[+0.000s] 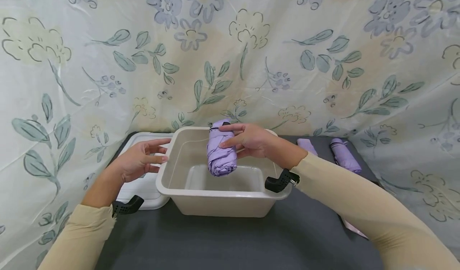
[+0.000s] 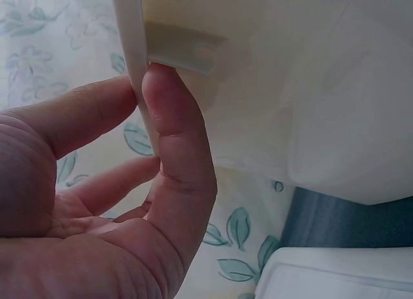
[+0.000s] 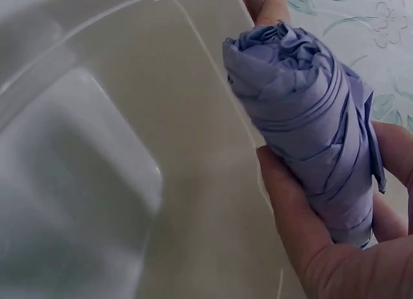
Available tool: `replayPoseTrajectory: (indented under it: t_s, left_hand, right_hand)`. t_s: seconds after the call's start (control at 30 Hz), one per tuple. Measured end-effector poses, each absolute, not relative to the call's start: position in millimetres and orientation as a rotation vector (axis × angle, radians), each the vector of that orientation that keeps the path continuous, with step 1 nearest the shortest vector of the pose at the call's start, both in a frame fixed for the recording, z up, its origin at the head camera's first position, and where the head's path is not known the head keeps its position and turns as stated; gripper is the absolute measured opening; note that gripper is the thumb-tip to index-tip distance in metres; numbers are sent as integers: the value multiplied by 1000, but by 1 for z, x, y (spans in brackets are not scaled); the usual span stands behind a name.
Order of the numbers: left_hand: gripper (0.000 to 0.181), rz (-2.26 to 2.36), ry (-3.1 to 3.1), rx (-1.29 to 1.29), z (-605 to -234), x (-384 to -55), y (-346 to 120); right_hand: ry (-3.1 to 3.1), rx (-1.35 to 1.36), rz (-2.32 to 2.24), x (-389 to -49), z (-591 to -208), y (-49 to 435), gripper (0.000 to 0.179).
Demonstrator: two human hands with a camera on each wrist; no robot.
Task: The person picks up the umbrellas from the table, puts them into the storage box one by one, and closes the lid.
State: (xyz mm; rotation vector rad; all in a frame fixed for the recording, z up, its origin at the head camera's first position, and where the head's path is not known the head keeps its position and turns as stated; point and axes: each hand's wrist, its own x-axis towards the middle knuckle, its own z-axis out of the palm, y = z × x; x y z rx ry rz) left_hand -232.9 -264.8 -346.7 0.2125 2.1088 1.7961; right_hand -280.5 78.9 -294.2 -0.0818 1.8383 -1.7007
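Note:
A beige plastic bin (image 1: 223, 206), open at the top, stands in front of me. My left hand (image 1: 141, 160) is at its left rim; in the left wrist view the thumb and fingers pinch that rim (image 2: 132, 47) from either side. Over the bin's opening, my right hand (image 1: 255, 140) holds a tightly rolled purple fabric bundle (image 1: 222, 152), tilted, with a dark band near its upper end. The right wrist view shows the bundle's crumpled spiral end (image 3: 281, 63) and the fingers wrapped along its sides. The bin's inner floor (image 3: 84, 176) shows below it.
A white lid (image 1: 143, 200) lies on the dark grey table (image 1: 230, 242) to the left, partly behind the bin. At the right back lie another purple roll (image 1: 345, 155) and a purple item (image 1: 306, 145) half hidden by my right arm. A floral curtain (image 1: 230, 62) hangs behind.

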Motion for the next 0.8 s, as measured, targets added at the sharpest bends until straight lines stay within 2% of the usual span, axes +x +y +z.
replayPoseTrajectory:
  t_s: [0.57,0.8]
  left_hand:
    - [73,1812,2106,220,-350,-234,-264]
    - [73,1802,2106,234,-348,-236,-264]
  right_hand:
    - [1921,-114,-1378,-290,-305,43,56]
    - [1883,-115,-1360,-295,-313,31,59]
